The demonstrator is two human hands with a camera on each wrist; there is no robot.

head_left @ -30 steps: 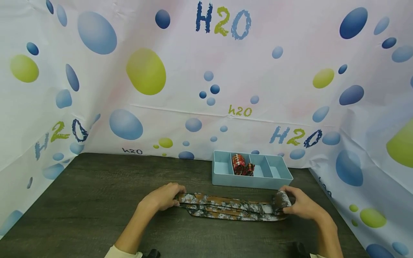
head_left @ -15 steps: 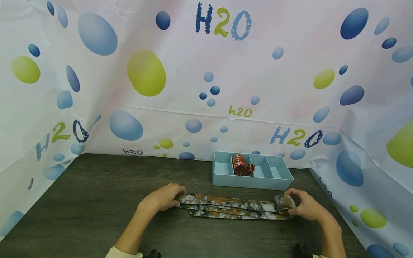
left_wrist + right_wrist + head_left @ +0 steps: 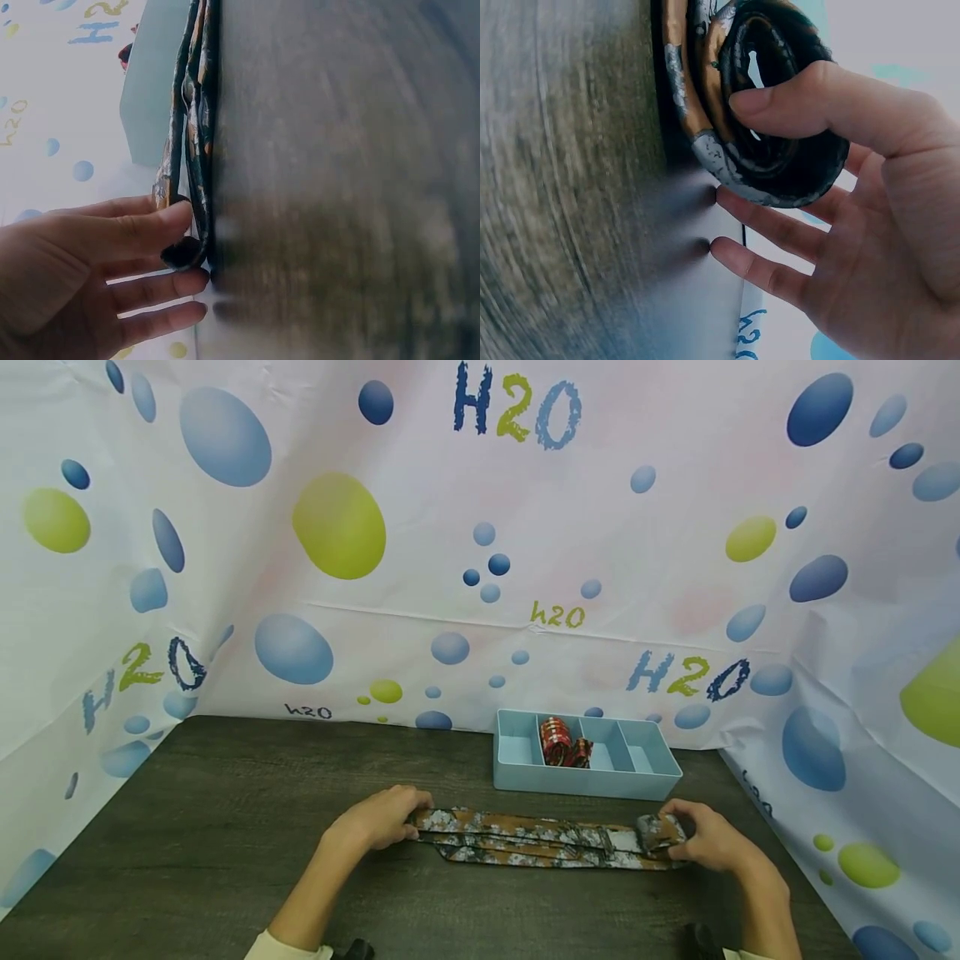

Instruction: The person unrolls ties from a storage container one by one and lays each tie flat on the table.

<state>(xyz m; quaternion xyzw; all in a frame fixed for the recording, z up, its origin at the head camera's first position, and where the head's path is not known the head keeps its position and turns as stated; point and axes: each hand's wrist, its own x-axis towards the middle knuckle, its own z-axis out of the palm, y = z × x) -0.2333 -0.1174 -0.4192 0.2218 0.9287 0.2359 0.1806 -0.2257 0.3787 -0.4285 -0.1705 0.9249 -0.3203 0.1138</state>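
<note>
A camouflage-patterned necktie [image 3: 517,827] in brown, white and black lies folded in layers along the dark table. A small light patch shows near its right end, beside a rolled-up part [image 3: 780,176]. At the left end, my left hand [image 3: 382,818] pinches the folded layers between thumb and fingers. Its lower fingertips stretch toward the tabletop in the left wrist view. My right hand [image 3: 712,839] holds the roll, thumb over its side edge and fingers around the back. Several wound layers show in the right wrist view. The roll hides part of my right fingers.
A light blue divided tray [image 3: 585,782] stands behind the necktie, near the back wall. In one of its compartments sits a red plaid fabric roll [image 3: 556,742] with a smaller plaid piece. A white printed sheet [image 3: 450,527] hangs behind and at both sides.
My right hand has shifted slightly to the right with the roll, mostly in the first half second. The roll sits a little lower. My left hand stays in place.
</note>
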